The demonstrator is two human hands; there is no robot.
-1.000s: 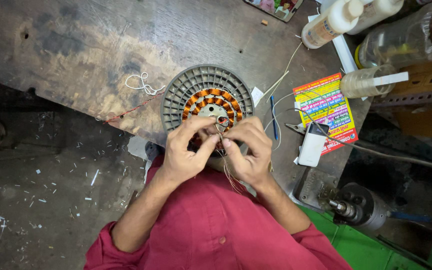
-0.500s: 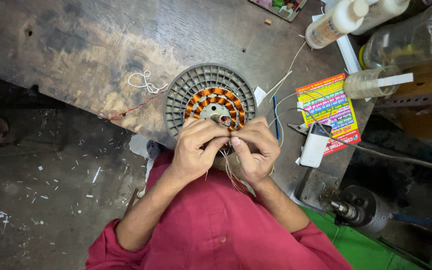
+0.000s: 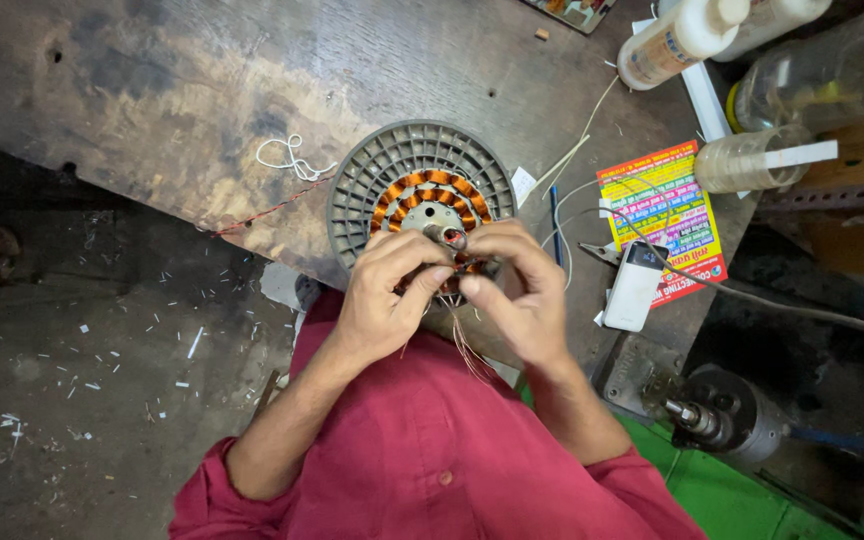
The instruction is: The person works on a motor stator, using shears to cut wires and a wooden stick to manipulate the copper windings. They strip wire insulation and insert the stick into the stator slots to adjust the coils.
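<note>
A round grey fan motor housing (image 3: 392, 165) lies on the worn wooden bench, with a ring of orange copper windings (image 3: 422, 190) around a metal shaft. My left hand (image 3: 387, 295) and my right hand (image 3: 517, 290) meet at the near edge of the windings. Both pinch thin copper wire ends (image 3: 467, 345) that trail down toward my red shirt. Fingertips of both hands touch each other over the stator.
A loop of white string (image 3: 287, 158) lies left of the motor. At right are a colourful printed leaflet (image 3: 667, 215), a white power bank (image 3: 634, 285) with cable, white plastic bottles (image 3: 677, 40) and a clear bottle (image 3: 752, 160). A winding machine spindle (image 3: 717, 415) sits low right.
My hands have shifted slightly closer to my body at the near edge of the windings, still working the copper wires. The motor has not moved.
</note>
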